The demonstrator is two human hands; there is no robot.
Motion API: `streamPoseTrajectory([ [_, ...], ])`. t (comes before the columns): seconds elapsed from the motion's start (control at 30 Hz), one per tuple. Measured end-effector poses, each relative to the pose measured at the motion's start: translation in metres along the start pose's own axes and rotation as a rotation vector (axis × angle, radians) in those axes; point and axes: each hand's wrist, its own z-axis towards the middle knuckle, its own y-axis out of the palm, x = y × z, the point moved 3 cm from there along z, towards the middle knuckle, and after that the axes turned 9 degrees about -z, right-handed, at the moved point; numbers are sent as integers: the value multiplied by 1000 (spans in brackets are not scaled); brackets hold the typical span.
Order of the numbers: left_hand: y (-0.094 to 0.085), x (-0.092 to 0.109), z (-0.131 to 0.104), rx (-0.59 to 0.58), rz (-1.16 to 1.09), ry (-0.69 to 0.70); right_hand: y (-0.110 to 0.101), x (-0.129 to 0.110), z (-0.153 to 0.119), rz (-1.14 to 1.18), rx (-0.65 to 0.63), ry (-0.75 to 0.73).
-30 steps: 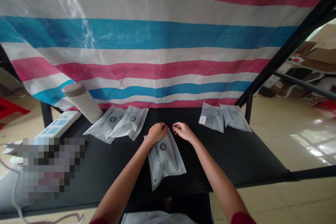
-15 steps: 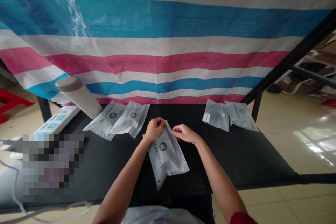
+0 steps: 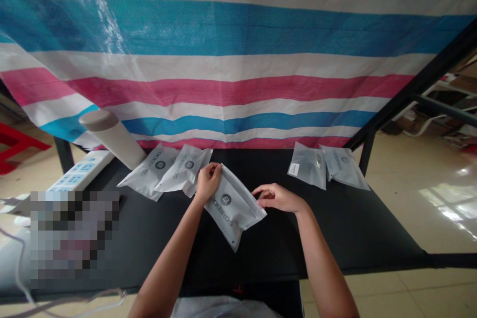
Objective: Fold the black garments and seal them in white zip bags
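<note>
A frosted plastic zip bag [image 3: 233,208] with a dark round logo and lettering lies tilted over the black table in front of me. My left hand [image 3: 208,181] pinches its upper left corner. At its right edge is my right hand [image 3: 279,198], thumb and index finger closed about the bag's long edge, the other fingers curled. What the bag contains cannot be made out. Close to my left hand lie two similar bags, a nearer bag [image 3: 186,168] partly over a farther bag [image 3: 151,171].
Two more frosted bags, one with a white label [image 3: 307,166] and one beside it [image 3: 343,165], lie at the back right. At left stand a pale bottle [image 3: 115,139], a power strip [image 3: 80,171] and a blurred-out item [image 3: 74,238]. A striped sheet [image 3: 223,64] hangs behind the table.
My right hand has moved right and slightly down along the bag's edge. My left hand has shifted a little left, and the bag has turned, its lower end rising.
</note>
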Motion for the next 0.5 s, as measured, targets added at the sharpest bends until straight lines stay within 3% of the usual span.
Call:
streamPoseTrajectory([
  [0.13, 8, 6, -6, -69, -61, 38, 14, 3, 23, 121, 171, -28],
  [0.33, 13, 9, -12, -85, -40, 70, 31, 7, 44, 82, 401, -97],
  [0.5, 16, 23, -18, -132, 51, 203, 45, 10, 48, -8, 264, -98],
])
